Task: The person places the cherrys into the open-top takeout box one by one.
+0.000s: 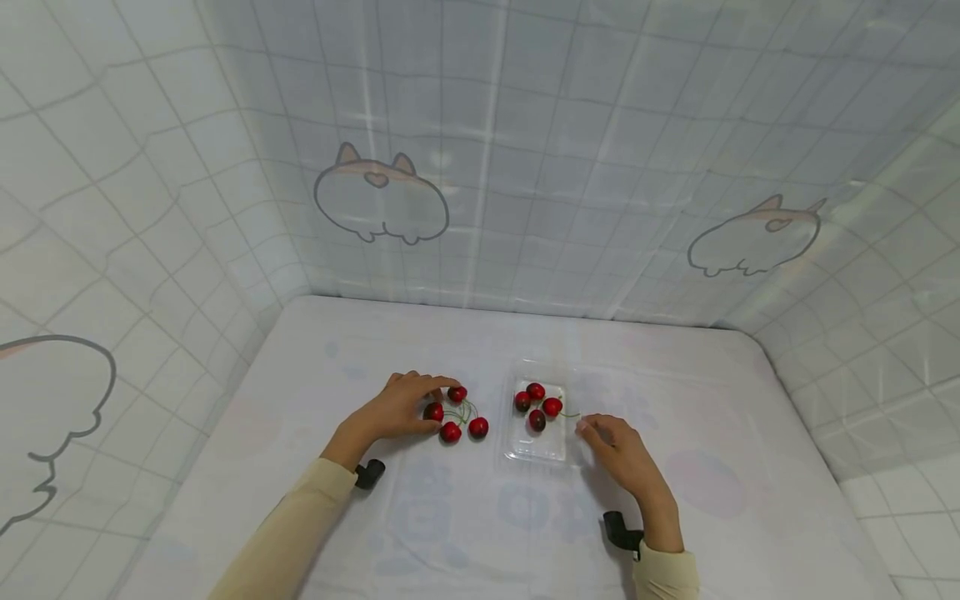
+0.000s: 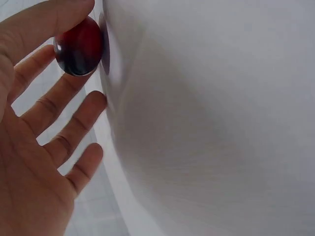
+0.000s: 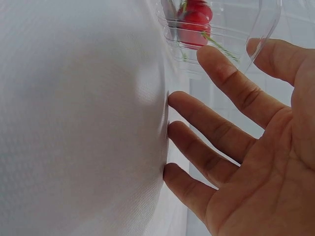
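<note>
Several dark red cherries [image 1: 478,427] with green stems lie in a loose cluster on the white cloth. My left hand [image 1: 405,406] reaches over their left side, its index fingertip at the farthest cherry [image 1: 457,394]. In the left wrist view, the thumb lies against a cherry [image 2: 78,46] while the other fingers stay spread. To the right is a clear plastic tray [image 1: 536,450] holding several more cherries [image 1: 536,421]. My right hand [image 1: 618,450] rests at the tray's right edge. In the right wrist view, its thumb and index finger are apart beside the clear rim [image 3: 268,29].
A white cloth [image 1: 465,517] with faint pastel prints covers the table. Gridded curtains [image 1: 525,167] with cartoon animal drawings enclose the back and both sides. One stem [image 1: 570,415] sticks out over the tray's right rim. Black wrist cameras [image 1: 621,532] sit at both wrists.
</note>
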A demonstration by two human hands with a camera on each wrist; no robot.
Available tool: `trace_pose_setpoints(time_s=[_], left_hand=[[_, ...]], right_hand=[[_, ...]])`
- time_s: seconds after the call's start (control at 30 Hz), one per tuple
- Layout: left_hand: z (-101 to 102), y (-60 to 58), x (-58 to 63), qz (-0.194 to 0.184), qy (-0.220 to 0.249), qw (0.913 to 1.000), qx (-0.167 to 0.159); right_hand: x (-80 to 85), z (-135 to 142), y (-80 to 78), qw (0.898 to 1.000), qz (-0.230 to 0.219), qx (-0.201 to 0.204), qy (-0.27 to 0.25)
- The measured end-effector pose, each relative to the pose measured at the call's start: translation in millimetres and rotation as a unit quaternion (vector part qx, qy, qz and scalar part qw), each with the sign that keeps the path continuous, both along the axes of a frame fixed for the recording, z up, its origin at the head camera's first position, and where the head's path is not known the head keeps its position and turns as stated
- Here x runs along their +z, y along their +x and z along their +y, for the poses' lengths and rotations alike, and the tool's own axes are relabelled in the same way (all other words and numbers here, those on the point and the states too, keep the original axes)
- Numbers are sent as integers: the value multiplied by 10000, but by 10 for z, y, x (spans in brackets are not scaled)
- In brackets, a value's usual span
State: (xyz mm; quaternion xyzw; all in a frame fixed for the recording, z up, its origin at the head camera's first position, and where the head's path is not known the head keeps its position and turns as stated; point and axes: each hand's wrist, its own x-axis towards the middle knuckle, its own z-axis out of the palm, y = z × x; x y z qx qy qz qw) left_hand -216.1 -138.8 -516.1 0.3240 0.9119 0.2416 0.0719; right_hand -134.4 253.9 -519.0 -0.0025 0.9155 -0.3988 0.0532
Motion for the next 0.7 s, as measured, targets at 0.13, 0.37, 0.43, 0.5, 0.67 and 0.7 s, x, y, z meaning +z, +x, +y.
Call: trace_pose_setpoints(time_s=[0.13,0.37,0.43,0.5,0.67,0.7], left_hand=[[54,-18,50,32,-297,9995,-47],[82,-33,65,83,-464,9989,-39],[77,-37,53,125,-459,9989,-9],[65,-41,36,167,-400,9991,1],[36,-30,33,256,-89,9996,21],[33,-24,40,257,-19,9997,42]], right_hand=[[3,3,-4,10000,20,25,20],[16,-6,2,10000,-5,38,-4],[20,-9,5,10000,-1,29,45],[21,-13,8,10000,-24,-2,68],[30,-17,11,9999,-79,-31,71],[31,-16,12,9999,-81,-25,71]])
